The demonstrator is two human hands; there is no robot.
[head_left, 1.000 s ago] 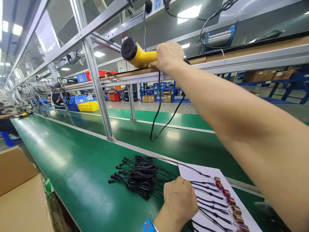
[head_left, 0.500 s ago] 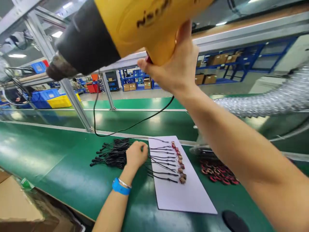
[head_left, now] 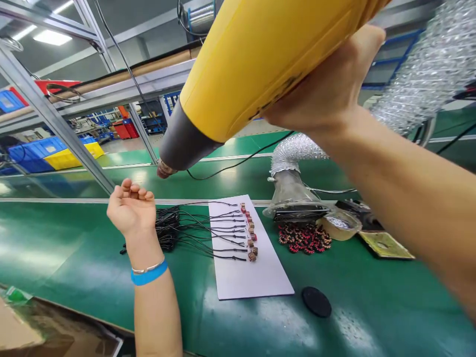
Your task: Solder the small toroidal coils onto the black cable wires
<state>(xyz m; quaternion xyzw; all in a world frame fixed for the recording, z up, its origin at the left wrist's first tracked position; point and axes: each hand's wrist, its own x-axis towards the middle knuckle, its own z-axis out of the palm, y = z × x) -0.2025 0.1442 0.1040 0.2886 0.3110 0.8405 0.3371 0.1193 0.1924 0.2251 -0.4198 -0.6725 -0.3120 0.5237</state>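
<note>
My right hand (head_left: 330, 84) grips a yellow heat gun (head_left: 253, 64) high above the green bench, its dark nozzle (head_left: 178, 148) pointing down to the left. My left hand (head_left: 132, 206) is raised off the bench with its fingers curled in, palm up, nothing visible in it; a blue band sits on that wrist. Below lie a white sheet (head_left: 245, 267) with a row of small coils (head_left: 250, 230) and their black leads, and a bundle of black wires (head_left: 167, 230) just left of the sheet.
A silver flexible duct with a hood (head_left: 293, 198) stands right of the sheet, with a pile of red-black parts (head_left: 305, 238), a tape roll (head_left: 340, 223) and a brass plate (head_left: 386, 245) near it. A black disc (head_left: 316, 301) lies in front. A cardboard box (head_left: 22, 332) sits bottom left.
The heat gun has come down from the upper shelf towards me and now points at the bench. My left hand has lifted off the wires and turned palm up.
</note>
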